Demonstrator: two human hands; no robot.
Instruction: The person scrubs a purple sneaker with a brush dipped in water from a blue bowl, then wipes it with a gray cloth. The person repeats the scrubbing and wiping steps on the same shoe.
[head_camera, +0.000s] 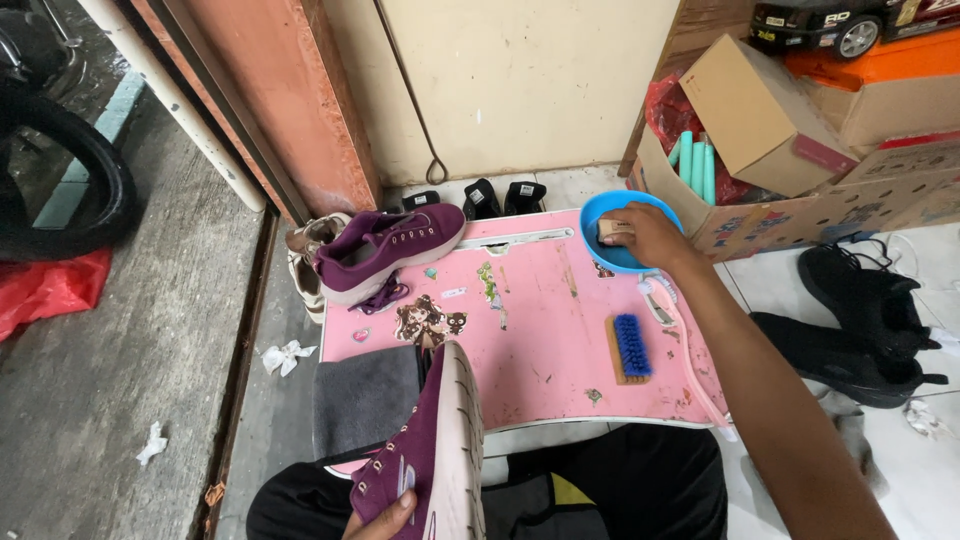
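A low pink table (560, 330) stands on a tiled floor against a cream wall, with grey concrete to the left.

The right hand (645, 235) reaches across the table into a blue bowl (600, 210) at its far right corner, its fingers closed around a small wooden brush (612, 229). The left hand (385, 518), at the bottom edge, grips a purple shoe (430, 455) from below, holding it on its side with the pale sole turned right, over the person's lap.

On the table lie a blue-bristled brush (628, 348), a grey cloth (365, 398) at the near left corner and a second purple shoe (385, 248) at the far left.

Black shoes (860, 315) sit on the floor to the right, cardboard boxes (780, 130) behind them.
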